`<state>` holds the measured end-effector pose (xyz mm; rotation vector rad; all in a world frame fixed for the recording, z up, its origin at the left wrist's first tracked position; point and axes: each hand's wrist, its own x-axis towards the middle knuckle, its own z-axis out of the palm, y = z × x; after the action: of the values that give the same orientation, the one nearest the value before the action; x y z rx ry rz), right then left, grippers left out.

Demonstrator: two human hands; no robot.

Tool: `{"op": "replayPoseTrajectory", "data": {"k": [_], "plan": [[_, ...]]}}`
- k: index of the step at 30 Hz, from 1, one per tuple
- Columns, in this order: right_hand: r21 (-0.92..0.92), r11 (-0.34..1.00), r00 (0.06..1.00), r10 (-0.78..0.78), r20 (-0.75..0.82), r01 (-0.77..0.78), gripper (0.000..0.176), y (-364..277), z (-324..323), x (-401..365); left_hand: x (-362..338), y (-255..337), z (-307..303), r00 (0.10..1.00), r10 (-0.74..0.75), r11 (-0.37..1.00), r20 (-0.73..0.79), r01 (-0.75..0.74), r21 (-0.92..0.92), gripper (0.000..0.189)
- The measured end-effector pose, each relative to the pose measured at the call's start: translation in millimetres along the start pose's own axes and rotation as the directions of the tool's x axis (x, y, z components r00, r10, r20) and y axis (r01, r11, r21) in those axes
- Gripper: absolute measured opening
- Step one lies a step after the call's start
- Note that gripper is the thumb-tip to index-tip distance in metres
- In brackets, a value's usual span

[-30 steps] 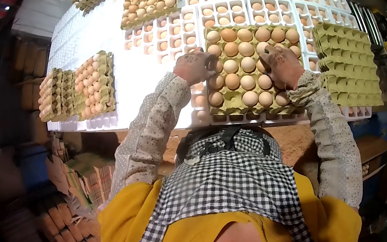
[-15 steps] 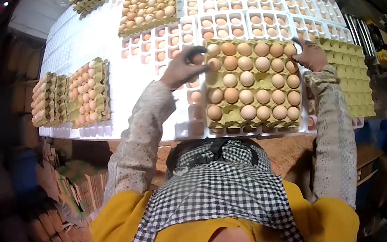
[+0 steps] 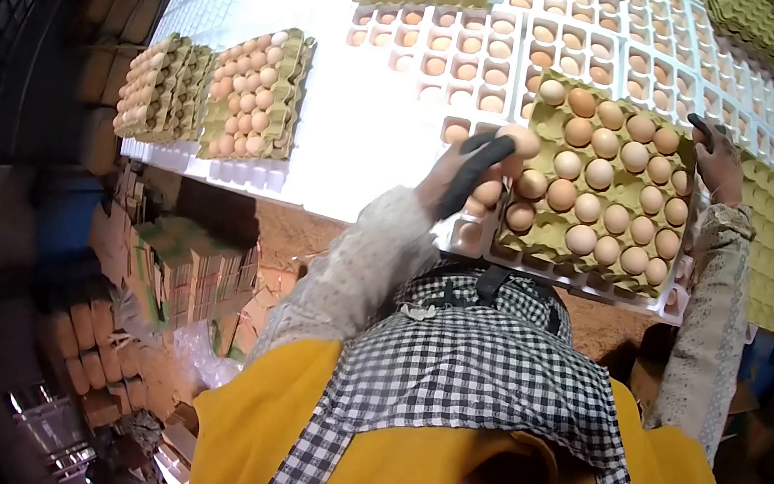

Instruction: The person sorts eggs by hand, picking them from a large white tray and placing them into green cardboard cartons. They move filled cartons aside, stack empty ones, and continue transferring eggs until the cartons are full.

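Egg tray (image 3: 536, 247) on white table (image 3: 365, 127), right hand (image 3: 720, 165) gripping its edge, left hand (image 3: 467, 169) pinching an egg (image 3: 522, 140).

Egg packing workshop, long rows of white plastic egg trays (image 3: 464, 43), green pulp trays (image 3: 532, 233) full of brown eggs (image 3: 600, 173), stack of empty pulp trays (image 3: 761, 23), bundles of flat cartons (image 3: 190, 272) on the floor below.

Both arms reach forward in patterned sleeves. The left arm bends at the elbow and angles toward 1 o'clock; the left hand (image 3: 463, 178) sits at 12 o'clock, its dark-tipped fingers (image 3: 477, 162) curled in. The right arm runs almost straight toward 12 o'clock, and the right hand (image 3: 720, 163) sits at 2 o'clock, back upward, fingers bent; its grip is unclear.
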<state>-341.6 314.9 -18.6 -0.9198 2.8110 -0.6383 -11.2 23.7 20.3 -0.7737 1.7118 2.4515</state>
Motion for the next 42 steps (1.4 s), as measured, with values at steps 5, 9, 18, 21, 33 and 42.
{"op": "replayPoseTrajectory", "data": {"k": [5, 9, 18, 21, 33, 42], "plan": [[-0.271, 0.953, 0.945, -0.042, 0.323, 0.135, 0.046, -25, 2, 23, -72, -34, -32, 0.992, -0.066, 0.997, -0.110, 0.063, -0.033, 0.049], [-0.424, 0.865, 0.941, -0.141, 0.307, 0.268, 0.043, -49, -5, 18, -99, -61, -58, 0.933, -0.240, 0.947, -0.269, 0.164, -0.276, 0.049], [0.081, 0.992, 0.994, -0.100, 0.039, 0.096, 0.050, -31, -8, 6, -87, -74, -165, 0.817, 0.246, 0.911, -0.522, -0.012, 0.412, 0.047], [0.525, 0.844, 0.991, -0.133, 0.014, 0.106, 0.050, -126, 22, -6, -58, -33, -200, 0.775, 0.391, 0.738, -0.497, 0.059, 0.672, 0.051], [0.179, 0.984, 0.975, -0.064, 0.212, 0.026, 0.054, -452, 290, 41, 4, -10, -298, 0.753, 0.474, 0.690, -0.455, 0.003, 0.724, 0.049], [0.380, 0.878, 0.950, -0.220, -0.220, 0.291, 0.043, -497, 301, 87, 93, -2, -353, 0.718, 0.506, 0.781, -0.477, -0.147, 0.607, 0.037]]}}
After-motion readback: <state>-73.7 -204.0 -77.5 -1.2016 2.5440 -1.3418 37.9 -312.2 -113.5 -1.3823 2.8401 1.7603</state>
